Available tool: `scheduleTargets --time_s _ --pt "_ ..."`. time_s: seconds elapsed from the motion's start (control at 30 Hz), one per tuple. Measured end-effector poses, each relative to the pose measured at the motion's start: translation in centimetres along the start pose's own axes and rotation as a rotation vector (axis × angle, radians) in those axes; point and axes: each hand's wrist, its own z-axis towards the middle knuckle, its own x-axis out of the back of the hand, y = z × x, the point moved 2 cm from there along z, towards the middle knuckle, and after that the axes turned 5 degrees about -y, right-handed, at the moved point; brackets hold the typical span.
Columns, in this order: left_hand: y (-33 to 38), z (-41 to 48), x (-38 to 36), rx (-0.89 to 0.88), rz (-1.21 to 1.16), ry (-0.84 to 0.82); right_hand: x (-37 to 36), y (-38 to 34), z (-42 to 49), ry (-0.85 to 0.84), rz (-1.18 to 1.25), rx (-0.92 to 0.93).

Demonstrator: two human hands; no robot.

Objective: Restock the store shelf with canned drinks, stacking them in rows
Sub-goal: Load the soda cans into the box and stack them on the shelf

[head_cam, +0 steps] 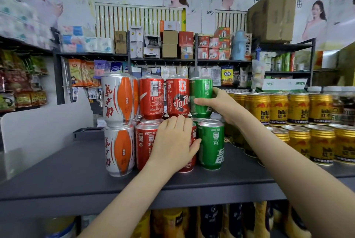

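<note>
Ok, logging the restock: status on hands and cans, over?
Right hand grips upper green can, top tier. Left hand holds lower red can. Red Bull cans close beside right wrist, path clear.

The back wall [86,13] at twelve o'clock is papered with pale advertising posters, with two white ribbed radiators [138,19] set among them. Below runs dark metal racking [130,59] crowded with boxes and hanging packets. A big cardboard carton [272,17] sits atop the rack at one o'clock, and snack bags [23,84] hang at nine. A grey shelf board [57,176] spans six o'clock under flat, even light.
</note>
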Motion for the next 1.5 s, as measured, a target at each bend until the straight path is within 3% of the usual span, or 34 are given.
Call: scheduleTargets --time_s 0.3,0.77,1.03,1.23,1.5 --pt "0.6 -0.2 0.3 0.06 -0.006 -0.138 -0.6 -0.2 -1.6 -0.058 -0.039 -0.022" --pt "1.9 -1.3 2.5 0.149 -0.019 -0.181 0.0 0.8 -8.8 0.169 -0.219 -0.012" --pt "5.4 -6.1 7.4 0.125 -0.176 -0.095 -3.0 -0.4 -18.4 0.315 -0.43 0.274" --pt "6.6 -16.7 11.8 0.195 -0.231 -0.2 -10.6 2.1 -27.4 0.052 -0.425 0.373" --pt "1.3 -34.8 19.2 0.423 -0.128 -0.467 -26.9 5.4 -34.4 -0.397 -0.31 0.341"
